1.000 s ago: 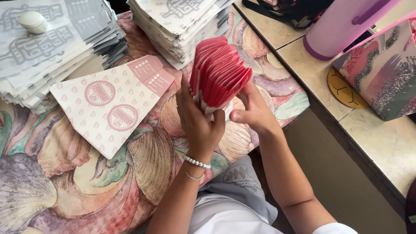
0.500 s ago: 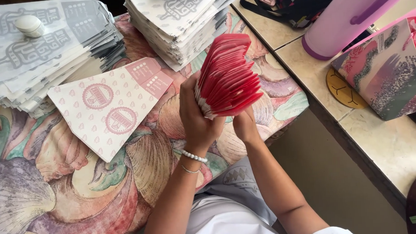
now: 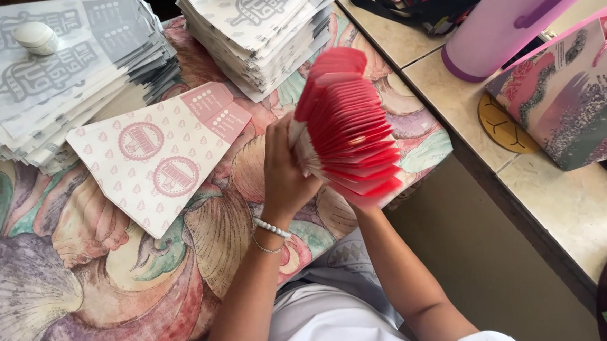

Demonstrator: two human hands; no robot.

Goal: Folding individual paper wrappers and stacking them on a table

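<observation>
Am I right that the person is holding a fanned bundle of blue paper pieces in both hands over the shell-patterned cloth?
Not quite: the fanned bundle is red, not blue, as the head view shows. The rest stands: the left hand grips it over the shell-patterned cloth, and the right hand, mostly hidden behind the bundle, supports it from below.

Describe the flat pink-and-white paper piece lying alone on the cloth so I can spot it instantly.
Start at the shell-patterned cloth. Between the two grey-printed paper stacks lies one flat paper piece, left of the left hand. It alone is white with small pink marks, two round pink emblems and a pink flap.
</observation>
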